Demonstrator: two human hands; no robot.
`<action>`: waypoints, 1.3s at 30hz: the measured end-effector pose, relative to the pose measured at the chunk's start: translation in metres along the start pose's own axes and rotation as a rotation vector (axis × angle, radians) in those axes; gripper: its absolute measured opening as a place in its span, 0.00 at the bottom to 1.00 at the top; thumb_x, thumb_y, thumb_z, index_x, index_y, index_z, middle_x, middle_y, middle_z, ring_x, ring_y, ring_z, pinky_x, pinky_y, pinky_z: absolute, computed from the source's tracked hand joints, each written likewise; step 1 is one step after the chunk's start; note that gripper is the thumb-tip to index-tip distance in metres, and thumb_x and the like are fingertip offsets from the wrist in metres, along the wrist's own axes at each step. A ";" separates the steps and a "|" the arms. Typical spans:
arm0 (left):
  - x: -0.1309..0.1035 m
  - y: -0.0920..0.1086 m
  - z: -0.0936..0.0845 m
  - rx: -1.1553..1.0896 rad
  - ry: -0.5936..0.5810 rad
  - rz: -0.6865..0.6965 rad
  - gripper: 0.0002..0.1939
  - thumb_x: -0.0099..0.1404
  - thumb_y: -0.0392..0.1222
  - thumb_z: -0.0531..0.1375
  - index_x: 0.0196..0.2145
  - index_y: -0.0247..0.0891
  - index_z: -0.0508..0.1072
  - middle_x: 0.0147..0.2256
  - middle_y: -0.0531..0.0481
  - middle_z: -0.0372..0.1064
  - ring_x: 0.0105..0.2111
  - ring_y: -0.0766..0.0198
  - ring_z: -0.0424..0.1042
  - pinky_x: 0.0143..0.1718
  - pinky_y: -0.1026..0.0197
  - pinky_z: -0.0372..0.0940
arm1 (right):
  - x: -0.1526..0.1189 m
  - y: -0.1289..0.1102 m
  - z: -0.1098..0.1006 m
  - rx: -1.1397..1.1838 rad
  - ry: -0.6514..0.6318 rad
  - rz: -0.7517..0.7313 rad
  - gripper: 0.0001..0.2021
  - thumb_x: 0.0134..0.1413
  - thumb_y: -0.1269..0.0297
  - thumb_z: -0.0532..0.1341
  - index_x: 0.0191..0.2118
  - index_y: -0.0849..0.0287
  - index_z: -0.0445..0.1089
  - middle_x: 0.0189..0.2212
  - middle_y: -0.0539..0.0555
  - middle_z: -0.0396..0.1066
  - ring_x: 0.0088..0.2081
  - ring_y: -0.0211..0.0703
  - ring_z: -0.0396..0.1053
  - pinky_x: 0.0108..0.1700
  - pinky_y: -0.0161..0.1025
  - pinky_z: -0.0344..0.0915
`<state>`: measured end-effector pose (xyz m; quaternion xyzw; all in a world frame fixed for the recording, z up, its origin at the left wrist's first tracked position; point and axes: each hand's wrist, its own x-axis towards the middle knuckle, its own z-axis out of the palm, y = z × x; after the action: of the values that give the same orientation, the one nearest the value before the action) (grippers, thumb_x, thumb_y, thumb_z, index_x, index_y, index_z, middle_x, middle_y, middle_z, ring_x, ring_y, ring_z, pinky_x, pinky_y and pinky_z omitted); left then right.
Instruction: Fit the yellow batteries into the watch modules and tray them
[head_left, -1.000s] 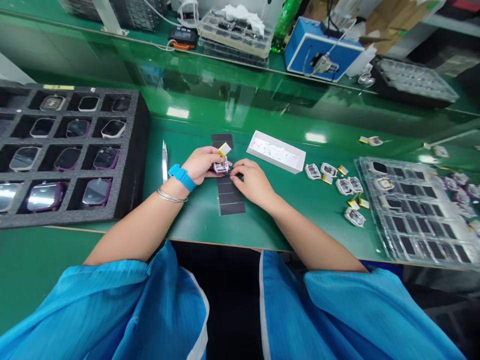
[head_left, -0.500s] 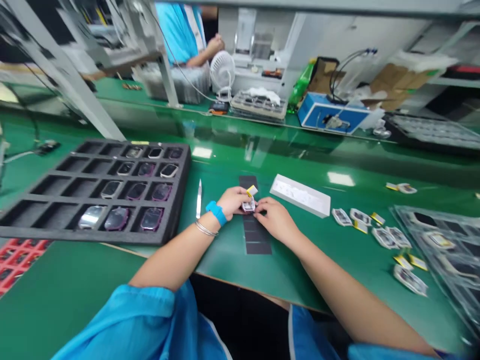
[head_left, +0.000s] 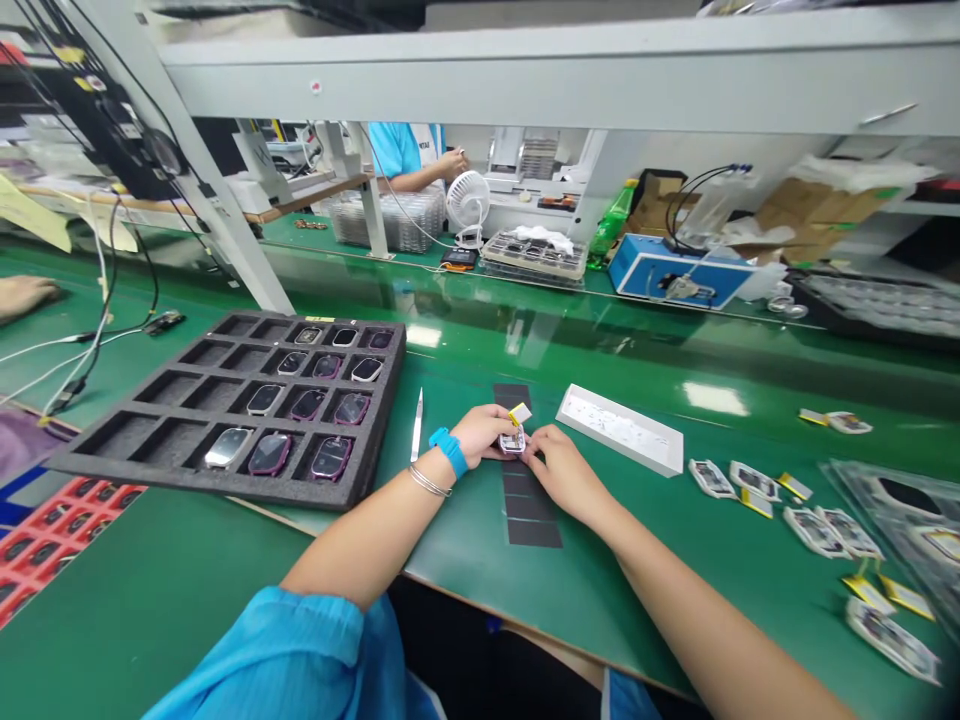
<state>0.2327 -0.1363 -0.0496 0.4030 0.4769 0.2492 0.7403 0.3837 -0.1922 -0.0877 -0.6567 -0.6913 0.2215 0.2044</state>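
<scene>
My left hand [head_left: 481, 437] is closed on an open smartwatch case [head_left: 513, 441], whose inner parts face up. A small yellow-and-silver battery [head_left: 520, 413] stands out from the case's upper edge, by my left fingertips. On the other side, my right hand [head_left: 559, 465] pinches the case's right edge with thumb and fingers; whether a tiny part is between them is hidden. Beneath both hands lies a strip of black rectangular pieces [head_left: 531, 508]. Metal tweezers [head_left: 417, 425] rest to the left of my left hand.
A black foam tray [head_left: 360, 490] with several watches stands left. Right of my hands are a white box [head_left: 664, 457] with small bits and several open watch cases [head_left: 817, 532] with batteries. Clear plastic trays [head_left: 847, 490] lie far right. Across the bench, a co-worker's hand [head_left: 452, 163] shows near a fan [head_left: 468, 200].
The camera view has tilted up, so the bench sits lower and the shelf beam shows. Both hands stay on the watch case with almost the same grip. A person's hand now shows at far left.
</scene>
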 end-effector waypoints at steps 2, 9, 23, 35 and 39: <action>0.000 0.000 -0.001 -0.003 -0.007 -0.002 0.07 0.61 0.25 0.58 0.30 0.34 0.67 0.26 0.47 0.75 0.24 0.66 0.74 0.29 0.64 0.71 | -0.002 0.005 0.006 -0.014 0.037 -0.058 0.08 0.61 0.74 0.58 0.29 0.59 0.66 0.39 0.60 0.68 0.46 0.52 0.69 0.55 0.51 0.67; 0.000 0.000 -0.002 -0.012 -0.017 0.009 0.07 0.61 0.25 0.58 0.30 0.34 0.67 0.27 0.47 0.75 0.26 0.66 0.74 0.31 0.63 0.72 | -0.015 0.019 0.015 0.040 0.158 -0.295 0.09 0.63 0.73 0.55 0.31 0.56 0.61 0.41 0.60 0.66 0.46 0.52 0.69 0.53 0.54 0.70; -0.006 -0.006 0.011 0.046 0.043 0.105 0.06 0.60 0.26 0.60 0.33 0.33 0.69 0.28 0.48 0.76 0.25 0.65 0.75 0.27 0.62 0.74 | -0.034 0.005 -0.020 0.443 0.482 -0.327 0.05 0.56 0.67 0.65 0.30 0.56 0.71 0.35 0.52 0.79 0.39 0.43 0.76 0.47 0.44 0.71; -0.010 -0.013 0.018 0.084 -0.031 0.099 0.07 0.58 0.26 0.62 0.31 0.33 0.68 0.22 0.54 0.69 0.21 0.68 0.71 0.25 0.64 0.74 | -0.026 0.014 -0.014 0.765 0.261 -0.146 0.11 0.48 0.61 0.70 0.33 0.56 0.67 0.30 0.47 0.75 0.33 0.37 0.73 0.41 0.40 0.72; -0.010 -0.013 0.019 0.091 -0.053 0.095 0.07 0.58 0.27 0.62 0.31 0.34 0.67 0.22 0.54 0.68 0.22 0.67 0.72 0.25 0.64 0.74 | -0.027 0.014 -0.013 0.738 0.232 -0.187 0.13 0.50 0.62 0.69 0.37 0.55 0.66 0.32 0.47 0.75 0.35 0.37 0.74 0.43 0.40 0.73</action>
<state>0.2450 -0.1581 -0.0515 0.4651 0.4483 0.2511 0.7209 0.4039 -0.2180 -0.0844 -0.4938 -0.5945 0.3600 0.5226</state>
